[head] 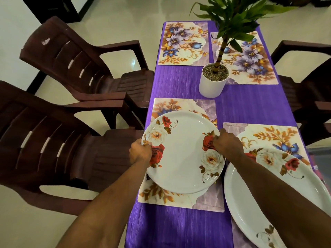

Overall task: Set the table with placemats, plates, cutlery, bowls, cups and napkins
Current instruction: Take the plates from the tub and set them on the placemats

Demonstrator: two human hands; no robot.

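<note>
Head view looks down on a purple-clothed table, with the white potted plant near its middle as the landmark. Four floral placemats are laid: two beyond the plant, the far-left placemat and far-right placemat, both bare, and two on the near side. On the near-left placemat sits a rose-patterned plate, gripped at opposite rims: the left hand pinches its left edge and the right hand curls its fingers over the right edge. Whether the plate rests fully on the mat or hovers just above cannot be told. A second rose plate lies on the near-right placemat, nearest the camera and partly hidden by the right forearm. Dark brown plastic chairs stand on either side of the table. By my judgement the task is early: placemats done, plates half done, with two far plates and all cutlery, bowls, cups and napkins left, none of which is in sight.
</note>
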